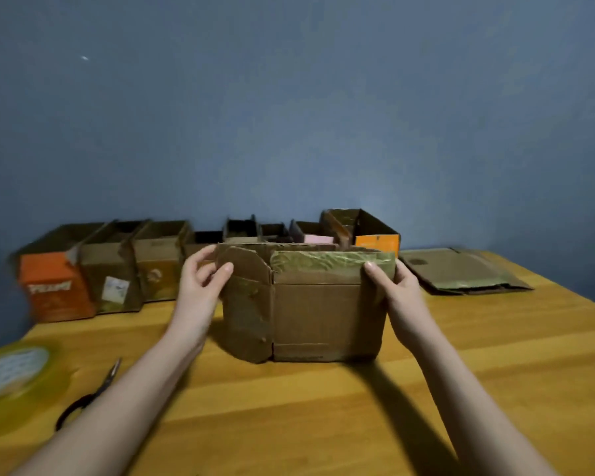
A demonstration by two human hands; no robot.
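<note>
Standing upright on the wooden bench (495, 372), the taped cardboard box (310, 314) is being held at its top. The left hand (200, 283) is pinching its left flap, while the right hand (397, 293) is gripping the right corner.

A plain blue-grey wall (289, 97) fills the upper half of the view, with a small pale speck (84, 58) high on its left. Below stands a wooden bench (306, 424), its yellowish top streaked with grain. The light is dim, and soft shadows lie on the wood.
</note>
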